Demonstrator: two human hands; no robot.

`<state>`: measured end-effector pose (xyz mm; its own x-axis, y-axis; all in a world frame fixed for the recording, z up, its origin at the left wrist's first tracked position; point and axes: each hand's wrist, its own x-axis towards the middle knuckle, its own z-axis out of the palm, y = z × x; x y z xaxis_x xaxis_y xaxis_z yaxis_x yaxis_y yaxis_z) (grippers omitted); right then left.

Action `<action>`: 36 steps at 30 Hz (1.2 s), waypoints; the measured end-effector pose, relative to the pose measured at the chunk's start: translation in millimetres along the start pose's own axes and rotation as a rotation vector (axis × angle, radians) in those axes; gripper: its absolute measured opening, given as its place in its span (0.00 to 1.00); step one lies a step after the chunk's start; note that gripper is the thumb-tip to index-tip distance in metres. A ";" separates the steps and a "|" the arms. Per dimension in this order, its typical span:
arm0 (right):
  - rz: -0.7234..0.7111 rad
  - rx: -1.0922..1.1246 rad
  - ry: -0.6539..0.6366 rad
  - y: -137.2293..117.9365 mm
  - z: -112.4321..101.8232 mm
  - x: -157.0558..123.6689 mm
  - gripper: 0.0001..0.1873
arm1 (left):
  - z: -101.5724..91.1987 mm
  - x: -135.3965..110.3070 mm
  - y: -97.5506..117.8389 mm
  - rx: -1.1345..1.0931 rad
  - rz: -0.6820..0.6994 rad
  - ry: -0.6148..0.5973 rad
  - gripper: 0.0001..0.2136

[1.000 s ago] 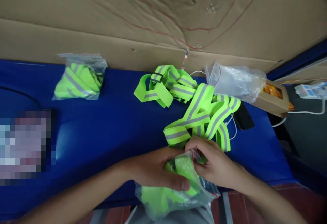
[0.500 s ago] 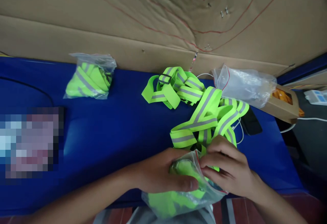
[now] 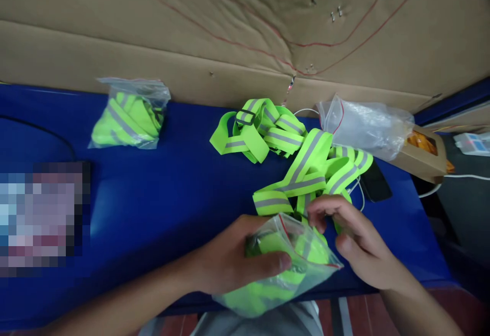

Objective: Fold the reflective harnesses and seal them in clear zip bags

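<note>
My left hand (image 3: 245,259) grips a clear zip bag (image 3: 268,295) with a red seal line, its thumb across the front. Inside the bag lies a folded neon-yellow reflective strap. The bag's mouth faces up and right. My right hand (image 3: 356,239) is just right of the mouth, fingers curved and apart from the thumb, with nothing between them that I can see. Beyond the hands, a loose heap of neon reflective straps (image 3: 310,157) with grey stripes and black buckles lies on the blue table (image 3: 172,188).
A filled zip bag (image 3: 128,116) stands at the back left. On the right are a pile of clear bags (image 3: 363,124), a cardboard box (image 3: 429,157), a black phone (image 3: 375,180) and a white cable (image 3: 360,193). A blurred-out screen (image 3: 42,213) lies at the left.
My right hand has let go of the bag's edge and moved slightly right, its fingers opening. The bag's mouth now shows more plainly, with the left hand still holding it.
</note>
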<state>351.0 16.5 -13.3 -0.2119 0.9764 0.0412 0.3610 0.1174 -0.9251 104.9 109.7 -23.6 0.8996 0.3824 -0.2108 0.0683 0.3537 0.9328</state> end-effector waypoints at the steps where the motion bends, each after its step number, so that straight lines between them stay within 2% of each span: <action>1: 0.017 0.008 -0.043 -0.1 -1.6 0.3 0.24 | -0.9 -1.0 -0.1 0.012 0.036 0.040 0.19; 4: 0.027 -0.007 -0.078 -0.5 -0.4 1.9 0.30 | -4.5 -2.5 -0.7 0.024 0.088 0.149 0.16; 7: 0.004 -0.032 -0.008 0.7 4.4 2.3 0.27 | -7.8 -2.0 -0.8 0.039 0.102 0.240 0.12; 11: -0.063 -0.157 -0.098 3.3 2.5 2.6 0.21 | -9.2 -0.9 -0.7 0.065 0.119 0.292 0.10; 16: -0.084 -0.217 -0.103 2.1 -2.0 4.5 0.24 | -10.5 -0.8 1.7 0.035 0.092 0.376 0.12; 18: -0.080 -0.203 -0.076 1.2 0.5 4.2 0.25 | -11.8 0.3 3.2 0.050 0.116 0.418 0.13; 21: -0.071 -0.126 0.047 1.4 6.4 3.0 0.19 | -13.4 2.2 3.9 0.099 0.125 0.471 0.13; 23: -0.060 -0.050 0.116 1.8 9.0 2.9 0.19 | -13.7 2.6 2.7 0.110 0.128 0.479 0.13; 26: -0.011 0.045 0.123 1.8 9.0 5.5 0.19 | -13.2 1.6 -1.3 0.057 0.145 0.502 0.13; 30: 0.083 0.067 0.101 0.6 7.8 11.4 0.04 | -11.9 0.2 -7.1 -0.103 0.110 0.558 0.17; 34: 0.084 0.014 0.178 0.8 9.9 11.4 0.09 | -11.2 0.9 -8.2 -0.160 0.119 0.631 0.18; 36: 0.046 0.024 0.203 1.8 10.9 9.3 0.07 | -10.7 1.7 -7.6 -0.157 0.118 0.657 0.18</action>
<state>339.8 23.8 -18.8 -0.0069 0.9974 0.0715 0.3435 0.0695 -0.9366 101.3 116.7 -34.1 0.4451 0.8472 -0.2900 -0.1221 0.3782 0.9176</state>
